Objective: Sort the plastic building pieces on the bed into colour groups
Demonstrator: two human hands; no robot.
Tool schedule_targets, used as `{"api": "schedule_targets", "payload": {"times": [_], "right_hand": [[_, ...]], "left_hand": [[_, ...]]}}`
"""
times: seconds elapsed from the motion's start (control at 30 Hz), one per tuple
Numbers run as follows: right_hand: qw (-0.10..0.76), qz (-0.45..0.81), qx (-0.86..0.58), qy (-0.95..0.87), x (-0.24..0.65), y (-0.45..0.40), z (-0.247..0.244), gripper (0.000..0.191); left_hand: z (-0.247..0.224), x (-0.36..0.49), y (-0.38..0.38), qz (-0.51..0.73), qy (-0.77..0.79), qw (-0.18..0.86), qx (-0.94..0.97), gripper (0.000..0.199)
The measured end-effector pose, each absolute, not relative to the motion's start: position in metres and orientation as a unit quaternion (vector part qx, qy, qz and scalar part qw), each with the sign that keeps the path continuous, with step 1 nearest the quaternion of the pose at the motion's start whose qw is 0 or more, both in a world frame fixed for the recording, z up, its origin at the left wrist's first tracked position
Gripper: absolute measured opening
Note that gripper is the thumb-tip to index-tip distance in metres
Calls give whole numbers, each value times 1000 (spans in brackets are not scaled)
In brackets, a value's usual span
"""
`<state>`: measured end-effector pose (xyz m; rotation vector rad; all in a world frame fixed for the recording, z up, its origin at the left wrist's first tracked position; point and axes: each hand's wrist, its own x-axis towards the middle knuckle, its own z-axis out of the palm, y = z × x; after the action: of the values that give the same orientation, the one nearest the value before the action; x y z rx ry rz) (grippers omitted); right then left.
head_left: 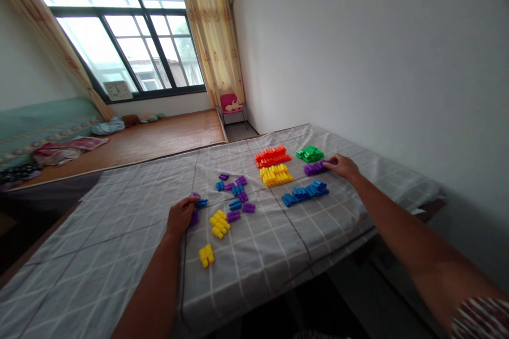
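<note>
Pinching a blue block [202,203] by its end in the left hand [181,216], at lower left of centre in the frame, with a purple block [194,219] just beside the palm. With the right hand [345,166], right of centre, pinching a purple piece [328,163] at the end of the purple row [313,169]. Probably light, stiff plastic, hard to break but a touch slippery on the smooth faces. Best taken across the rounded sides, between thumb and forefinger, without twisting. Glossy and shaped like short paired tubes in the loose yellow blocks [219,224], low near the centre of the frame. More ridged, from close packing, in the orange stack [272,157], yellow stack [276,175], green stack [309,154] and blue row [305,193]. Resting on a cloth-covered tabletop [266,265], grey, checked and faintly creased, likely to drag slightly under sliding.
</note>
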<state>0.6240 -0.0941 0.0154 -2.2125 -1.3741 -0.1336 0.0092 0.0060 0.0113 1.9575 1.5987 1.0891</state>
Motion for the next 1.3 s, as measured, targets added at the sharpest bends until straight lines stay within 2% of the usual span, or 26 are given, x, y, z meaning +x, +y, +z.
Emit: {"api": "schedule_targets", "payload": {"times": [0.13,0.23,0.33,0.4,0.57,0.8,0.93,1.1,1.3], "right_hand": [[263,-70,-820,-504,619,-101,31,34],[305,-95,-808,-496,598,-98,50,32],[348,-80,-748,-560,551,-84,69,29],[346,-40,-683,-642,506,-70,79,27],[263,54,-533,-803,384,-31,81,21],[111,43,-529,-840,284,24,44,26],[67,23,-528,-846,273,48,37,33],[97,56,-560,-821,301,77,58,33],[24,126,-573,-810,331,88,56,30]], "left_hand": [[10,9,8,383,569,190,702,35],[10,11,7,389,564,190,703,32],[9,14,5,395,559,194,703,30],[9,17,3,414,549,188,701,29],[11,17,-1,461,550,172,675,27],[9,15,-3,469,533,163,685,26],[5,16,0,447,535,160,699,26],[4,18,3,436,539,159,702,27],[2,19,5,425,534,155,714,27]]}}
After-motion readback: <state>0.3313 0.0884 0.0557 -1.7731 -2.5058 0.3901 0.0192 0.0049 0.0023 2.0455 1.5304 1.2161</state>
